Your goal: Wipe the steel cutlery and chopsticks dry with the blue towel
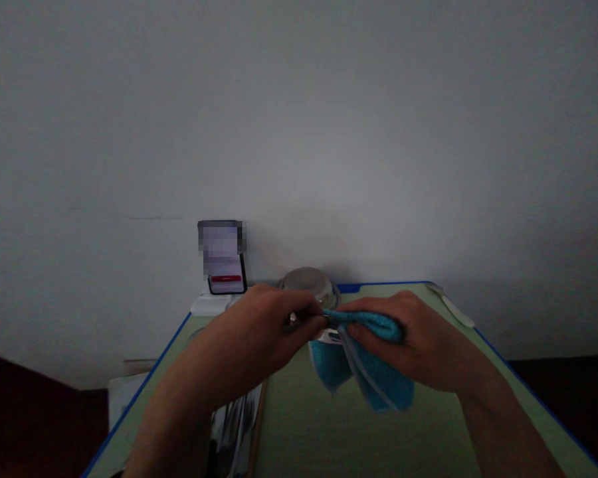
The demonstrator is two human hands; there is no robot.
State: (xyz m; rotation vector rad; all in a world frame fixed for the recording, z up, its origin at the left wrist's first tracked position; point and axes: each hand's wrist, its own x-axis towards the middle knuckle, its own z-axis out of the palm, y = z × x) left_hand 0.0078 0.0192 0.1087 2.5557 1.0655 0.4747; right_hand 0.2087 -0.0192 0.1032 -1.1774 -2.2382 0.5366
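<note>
1. Biggest of all, the pale wall (309, 126) fills the whole upper part of the view, dim and greyish.
2. Below it, the pale green table (369, 438) runs up to the wall, its edges trimmed in blue.
3. Now the left hand (284, 325), reaching in above the table, thumb and finger pressed together right at the cloth's end; what exactly is pinched there, I cannot tell.
4. Across from it, the right hand (403, 328) has a firm grasp, fingers and thumb wrapped around the folded cloth.
5. And here's the turquoise cloth (383, 378), up between the two hands over the table's middle, bunched at the top, its pale-edged flaps drooping below the right hand.
6. Down by the left forearm, a brown-edged tray (258, 431) with cutlery (236, 425) lying lengthwise, partly covered by the arm.
7. At the back, a round, clear container (306, 282), peeking out behind the hands.
8. To its left, a phone (225, 262) leans upright near the wall, screen lit, a white object (210, 304) at its foot.
9. Smallest, a pale strip (457, 311) at the far right corner.
</note>
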